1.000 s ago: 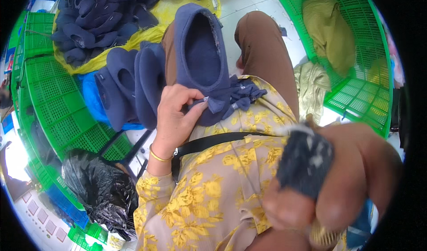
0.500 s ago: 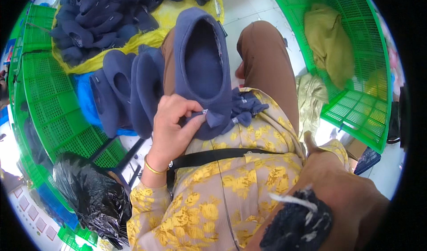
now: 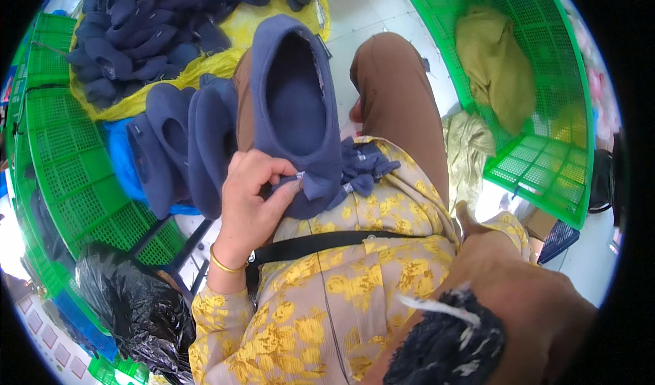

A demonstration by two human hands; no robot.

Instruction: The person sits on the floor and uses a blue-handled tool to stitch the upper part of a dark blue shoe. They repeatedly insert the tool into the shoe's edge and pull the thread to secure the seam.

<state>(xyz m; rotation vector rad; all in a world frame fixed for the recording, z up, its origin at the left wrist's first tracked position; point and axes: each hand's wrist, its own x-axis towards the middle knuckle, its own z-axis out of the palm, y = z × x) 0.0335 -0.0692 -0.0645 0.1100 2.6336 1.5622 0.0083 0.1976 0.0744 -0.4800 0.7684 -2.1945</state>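
A navy-blue cloth slipper (image 3: pixel 295 136) lies in my lap, its opening facing up and its toe end toward me. Thumb and forefinger of my left hand (image 3: pixel 252 197) pinch a small fabric bow (image 3: pixel 315 186) against the toe end. Beside it on my lap is a bunch of similar navy bows (image 3: pixel 368 163) with small white tags. My right hand (image 3: pixel 525 300) is raised very close to the camera and looks bent closed. Dark, frayed cloth (image 3: pixel 447 341) with white strands is on it or in front of it. What its fingers hold is hidden.
Several finished-looking slippers (image 3: pixel 167 129) stand at my left by a blue bag (image 3: pixel 123 153). Beyond them a yellow sack (image 3: pixel 256 34) bears a heap of navy slippers (image 3: pixel 147 27). Green crates (image 3: pixel 65 132) flank me, another green crate (image 3: pixel 532 180) at right. A black plastic bag (image 3: pixel 129 296) is lower left.
The whole view has shifted a little, so things sit slightly farther left. My left hand keeps its pinch on the bow, and my right hand stays raised.
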